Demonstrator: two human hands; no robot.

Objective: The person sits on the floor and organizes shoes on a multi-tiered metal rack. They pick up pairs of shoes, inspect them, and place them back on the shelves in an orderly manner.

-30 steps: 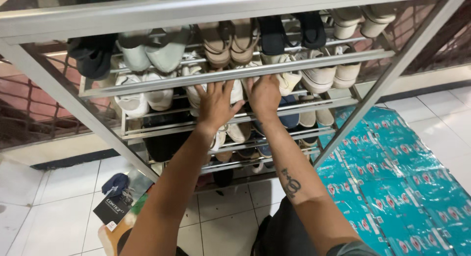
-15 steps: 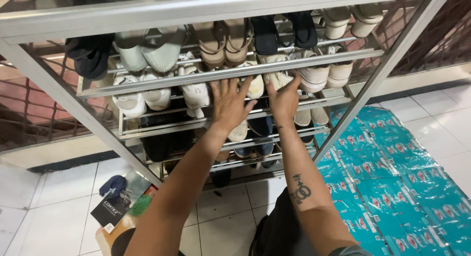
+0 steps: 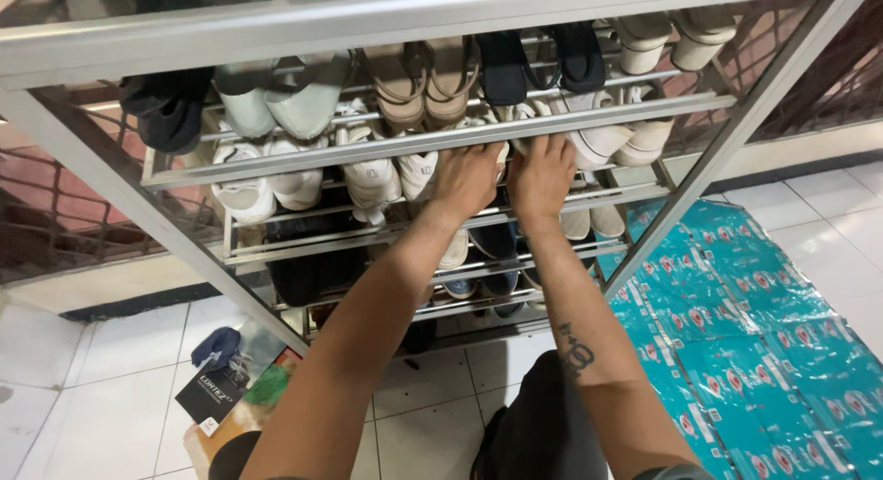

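Close by, shiny blue plastic packs (image 3: 754, 324) lie flat on the white tile floor (image 3: 110, 416). Past them, the left hand (image 3: 466, 178) and right hand (image 3: 543, 175) reach into the metal shoe rack (image 3: 441, 140); fingers hidden, so I cannot tell their grip. Two tan sandals (image 3: 425, 83) sit higher up.

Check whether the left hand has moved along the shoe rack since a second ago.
Yes. The left hand has gone up, from the lower rail of the metal shoe rack to just under the rail above, close beside the right hand.
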